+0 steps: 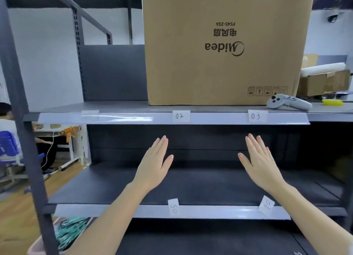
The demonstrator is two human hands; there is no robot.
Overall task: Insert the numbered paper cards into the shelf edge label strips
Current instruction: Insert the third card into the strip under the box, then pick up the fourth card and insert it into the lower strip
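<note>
The upper label strip (133,119) runs along the top shelf edge and holds cards marked 02 (181,116) and 03 (256,116); a glare-washed card (90,114) sits at its left. The lower label strip (210,211) carries card 05 (173,207), standing upright and poking above the strip, and a tilted card 06 (266,205). My left hand (155,163) and my right hand (258,161) hover flat, palms down and fingers extended, in front of the middle shelf, between the two strips. Neither hand holds anything.
A large Midea cardboard box (223,44) stands upside down on the top shelf, with a white controller (286,101) to its right. A dark steel upright (23,121) frames the left side. A seated person (7,121) is far left. A pink bin (44,243) sits at bottom left.
</note>
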